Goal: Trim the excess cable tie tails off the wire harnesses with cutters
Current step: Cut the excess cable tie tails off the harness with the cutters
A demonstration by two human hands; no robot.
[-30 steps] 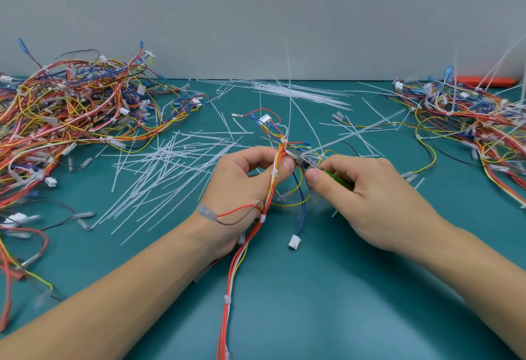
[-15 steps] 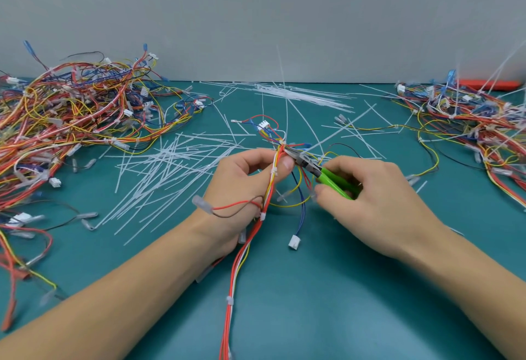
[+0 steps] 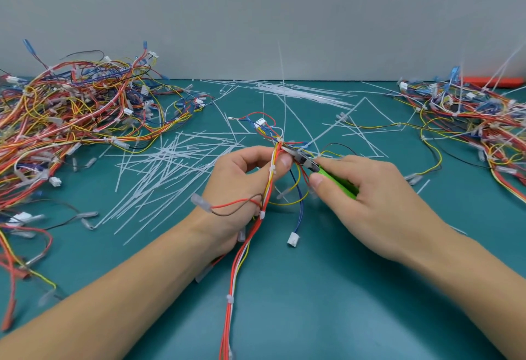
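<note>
Cutters back against harness, both hands still gripping.

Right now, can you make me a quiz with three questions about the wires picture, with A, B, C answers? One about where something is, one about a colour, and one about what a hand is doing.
1. Where is the biggest wire pile?
A. on the left of the table
B. in the middle, under the hands
C. on the floor

2. What colour are the handles of the cutters?
A. red
B. green
C. black

3. What is the left hand doing?
A. lying flat on the table
B. waving in the air
C. gripping a wire harness

Answers:
1. A, the big tangle sits at the table's left side.
2. B, bright green shows inside the right hand.
3. C, its fingers curl round the bundle of red, yellow and white wires.
</note>
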